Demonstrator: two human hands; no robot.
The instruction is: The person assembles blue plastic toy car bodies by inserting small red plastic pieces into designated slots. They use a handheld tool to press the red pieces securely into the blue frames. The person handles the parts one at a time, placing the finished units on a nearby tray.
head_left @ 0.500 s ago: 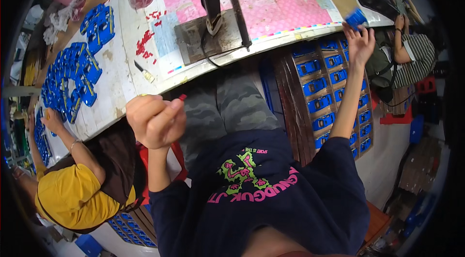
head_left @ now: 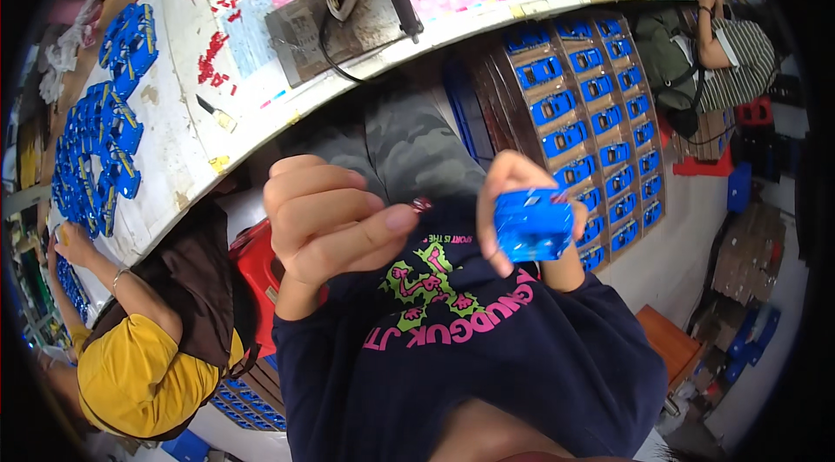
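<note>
In the head view, the left hand [head_left: 329,223] pinched a small red piece [head_left: 422,204] between its fingertips while the right hand [head_left: 511,177] gripped a glossy blue part [head_left: 532,227] in front of a dark shirt [head_left: 531,366]. So slight a pinch risked dropping the red piece.

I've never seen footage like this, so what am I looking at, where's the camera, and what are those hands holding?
There's no machine arm here, just a person's bare hands. The view comes from a wide, curving camera lens on that person's head, looking down. The left hand pinches a small red piece between thumb and finger. The right hand holds a shiny blue plastic part. On the white table lie scattered red bits, a pile of blue parts and what looks like a small knife. The yellow sleeve at left belongs to someone else.
</note>
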